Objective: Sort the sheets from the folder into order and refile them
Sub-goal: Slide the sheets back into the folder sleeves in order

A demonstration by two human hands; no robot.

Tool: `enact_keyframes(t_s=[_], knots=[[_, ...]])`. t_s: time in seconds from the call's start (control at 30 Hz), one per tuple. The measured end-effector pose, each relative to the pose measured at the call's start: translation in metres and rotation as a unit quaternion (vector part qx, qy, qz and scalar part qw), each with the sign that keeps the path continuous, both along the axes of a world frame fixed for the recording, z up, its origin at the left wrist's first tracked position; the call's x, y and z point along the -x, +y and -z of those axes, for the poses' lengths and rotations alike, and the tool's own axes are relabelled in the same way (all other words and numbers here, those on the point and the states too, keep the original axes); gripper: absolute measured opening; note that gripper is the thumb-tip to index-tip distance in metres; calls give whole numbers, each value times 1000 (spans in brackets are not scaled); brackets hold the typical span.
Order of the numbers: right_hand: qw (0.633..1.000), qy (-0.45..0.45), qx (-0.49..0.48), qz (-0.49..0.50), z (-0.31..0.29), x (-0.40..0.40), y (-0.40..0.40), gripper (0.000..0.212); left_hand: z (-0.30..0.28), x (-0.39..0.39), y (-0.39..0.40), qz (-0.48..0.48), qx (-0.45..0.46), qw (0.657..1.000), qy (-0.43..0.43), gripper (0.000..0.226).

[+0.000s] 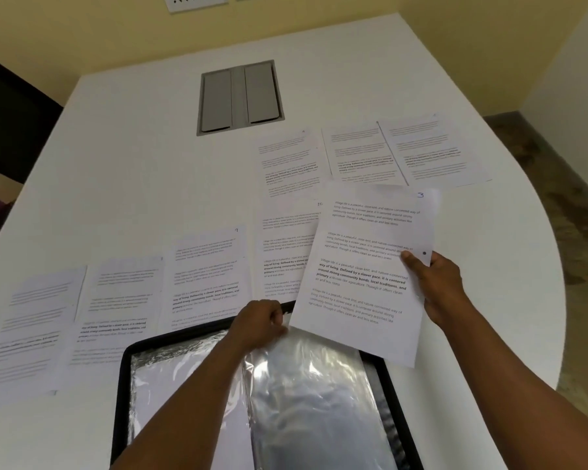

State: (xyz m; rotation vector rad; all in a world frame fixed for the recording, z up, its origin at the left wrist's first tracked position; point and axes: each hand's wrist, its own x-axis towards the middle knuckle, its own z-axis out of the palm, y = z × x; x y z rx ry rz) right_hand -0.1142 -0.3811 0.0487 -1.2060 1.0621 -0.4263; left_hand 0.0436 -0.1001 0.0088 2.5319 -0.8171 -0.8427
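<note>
At lower centre of the frame the left hand [260, 322] pinches a clear plastic sleeve [306, 385] of the black folder [124, 385] open, so the right hand [437, 288], gripping the white printed sheet [364, 276] (numbered 3), should slide it in squarely.

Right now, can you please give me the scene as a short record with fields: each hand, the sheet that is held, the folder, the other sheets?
right hand: grips the held sheet at its right edge, thumb on the printed face
held sheet: lifted above the table, handwritten 3 in its top corner
left hand: fingers pinch the top edge of a plastic sleeve
folder: black, lying open, clear sleeves inside
other sheets: spread face up on the white table
</note>
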Motion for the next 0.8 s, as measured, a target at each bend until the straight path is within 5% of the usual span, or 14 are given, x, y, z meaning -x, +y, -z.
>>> enact_keyframes(t_s=[0.53,0.8], knots=[[997,-27,15,68,-4,-22,-11,14,1,11,10,60,-29,996,-61,9],[983,-132,-45,115,-13,-50,-1,14,-6,19,15,44,27,996,-67,15]])
